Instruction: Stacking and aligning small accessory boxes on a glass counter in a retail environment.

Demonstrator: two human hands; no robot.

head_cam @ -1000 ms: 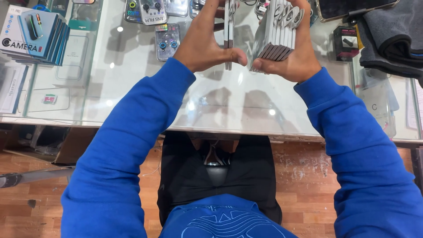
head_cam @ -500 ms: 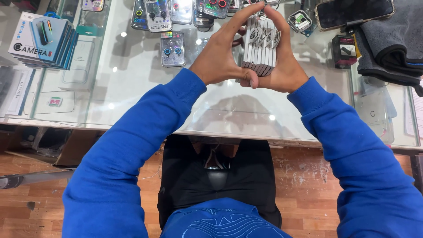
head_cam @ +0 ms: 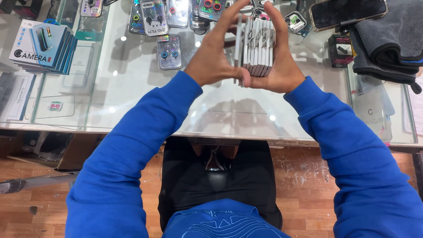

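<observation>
Pressing from both sides, the left hand [head_cam: 216, 61] and right hand [head_cam: 280, 66] hold a stack of flat white packets [head_cam: 257, 46] upright on edge above the glass bench [head_cam: 132, 101]. The left thumb and fingers are stretched wide around the near and far ends of the stack, and the right fingers are curved flat along its outer face, so the thin, stiff cards sit squared together between both palms. Glossy clear blister packs of camera lens protectors [head_cam: 169, 52] lie on the reflective glass just left of the hands. A pile of blue and white boxes [head_cam: 44, 46] rests far left; a folded grey cloth [head_cam: 387, 39] with dark trim lies at right, beside a black phone [head_cam: 348, 12]
</observation>
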